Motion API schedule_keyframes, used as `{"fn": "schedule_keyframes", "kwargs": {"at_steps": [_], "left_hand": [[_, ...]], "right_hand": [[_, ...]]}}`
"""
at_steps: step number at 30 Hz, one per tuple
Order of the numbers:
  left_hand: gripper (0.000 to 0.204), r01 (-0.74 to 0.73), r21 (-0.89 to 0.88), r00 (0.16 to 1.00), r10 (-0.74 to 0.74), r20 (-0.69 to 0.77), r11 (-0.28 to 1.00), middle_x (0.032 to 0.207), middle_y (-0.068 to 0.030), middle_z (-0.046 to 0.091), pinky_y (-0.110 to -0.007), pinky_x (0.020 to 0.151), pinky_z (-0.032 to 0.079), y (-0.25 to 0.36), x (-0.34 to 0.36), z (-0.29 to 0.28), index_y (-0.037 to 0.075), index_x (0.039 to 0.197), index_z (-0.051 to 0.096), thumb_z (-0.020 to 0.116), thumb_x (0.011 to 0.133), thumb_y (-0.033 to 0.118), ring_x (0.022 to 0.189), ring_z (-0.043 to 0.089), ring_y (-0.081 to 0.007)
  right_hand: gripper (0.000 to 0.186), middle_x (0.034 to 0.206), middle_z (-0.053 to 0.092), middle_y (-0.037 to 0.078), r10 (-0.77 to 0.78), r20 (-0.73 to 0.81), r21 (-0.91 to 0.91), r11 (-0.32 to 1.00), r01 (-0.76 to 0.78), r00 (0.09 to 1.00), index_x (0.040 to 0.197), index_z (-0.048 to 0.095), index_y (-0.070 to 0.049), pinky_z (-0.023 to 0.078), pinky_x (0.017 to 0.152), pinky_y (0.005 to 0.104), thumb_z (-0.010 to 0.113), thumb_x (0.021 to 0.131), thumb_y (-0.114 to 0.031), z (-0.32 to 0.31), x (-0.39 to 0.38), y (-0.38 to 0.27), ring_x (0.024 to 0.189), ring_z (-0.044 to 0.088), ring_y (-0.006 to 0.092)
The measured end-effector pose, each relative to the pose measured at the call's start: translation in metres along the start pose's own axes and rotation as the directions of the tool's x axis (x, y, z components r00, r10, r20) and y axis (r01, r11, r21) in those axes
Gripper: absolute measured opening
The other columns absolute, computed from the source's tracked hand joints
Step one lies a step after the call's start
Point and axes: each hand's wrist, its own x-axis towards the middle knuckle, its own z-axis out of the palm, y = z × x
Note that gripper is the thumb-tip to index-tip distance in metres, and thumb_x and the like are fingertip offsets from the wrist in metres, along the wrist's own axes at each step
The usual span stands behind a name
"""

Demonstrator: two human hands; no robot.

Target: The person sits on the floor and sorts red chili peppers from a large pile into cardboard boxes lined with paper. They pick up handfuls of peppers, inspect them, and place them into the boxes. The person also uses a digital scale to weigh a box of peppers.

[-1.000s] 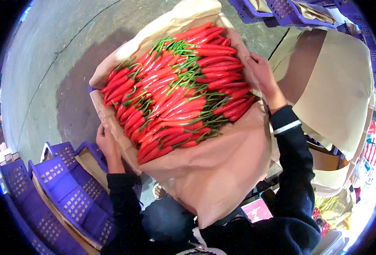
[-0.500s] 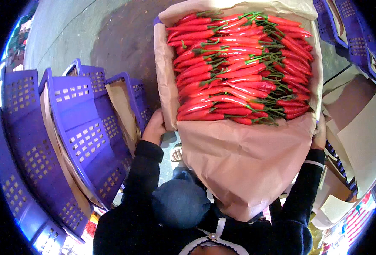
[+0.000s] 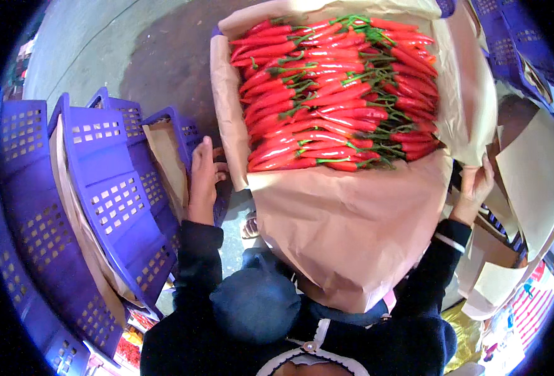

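In front of me is a crate lined with brown paper, filled with rows of glossy red chili peppers with green stems. A long paper flap hangs over the near side. My left hand is just left of the crate, fingers apart and holding nothing. My right hand pinches the lifted paper liner flap at the crate's right side, pulling it outward.
Purple perforated crates lined with paper stand stacked at the left, and more at the upper right. Loose brown paper sheets lie at the right. The concrete floor shows beyond.
Since a second ago the chili crate has turned and moved up-right in view. In the last half second my left hand released it and my right hand drew the right-side paper outward.
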Motion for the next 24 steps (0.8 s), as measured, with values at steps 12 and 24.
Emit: {"fn": "schedule_keyframes", "kwargs": {"at_steps": [12, 24], "left_hand": [[0.03, -0.234, -0.242, 0.932, 0.288, 0.222, 0.942, 0.101, -0.0088, 0.059, -0.03, 0.081, 0.044, -0.009, -0.002, -0.012, -0.003, 0.107, 0.056, 0.054, 0.085, 0.017, 0.085, 0.058, -0.0198], [0.031, -0.97, 0.155, 0.242, 0.742, 0.625, 0.186, 0.128, -0.0144, 0.036, -0.049, 0.102, 0.014, 0.007, 0.001, 0.118, 0.011, 0.096, 0.053, 0.065, 0.069, 0.022, 0.125, 0.029, -0.0347]], "right_hand": [[0.056, 0.131, 0.04, 0.018, -0.034, 0.588, -0.753, -0.387, 0.532, 0.808, 0.126, 0.041, -0.006, 0.024, 0.1, 0.0528, 0.056, 0.079, -0.032, 0.088, 0.012, 0.033, 0.122, 0.035, 0.0321], [0.061, 0.138, 0.026, 0.018, 0.226, 0.614, -0.617, -0.459, 0.639, 0.756, 0.13, 0.04, -0.021, 0.019, 0.097, 0.061, 0.056, 0.077, -0.046, 0.121, -0.011, 0.085, 0.127, 0.023, 0.0389]]}}
